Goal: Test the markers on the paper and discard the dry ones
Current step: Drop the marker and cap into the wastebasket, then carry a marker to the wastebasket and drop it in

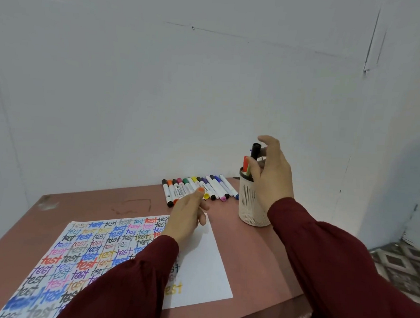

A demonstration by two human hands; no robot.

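Right hand grips a black marker upright, cap end up, at the white holder's mouth on the counter — left hand hangs loose and empty over the paper.

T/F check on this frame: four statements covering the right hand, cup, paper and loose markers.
1. The right hand grips a black-capped marker standing in the white cup. True.
2. The white cup lies tipped on its side. False: it stands upright on the table.
3. The paper is blank. False: coloured "test" words cover most of it.
4. A row of markers lies on the table beyond the paper. True.
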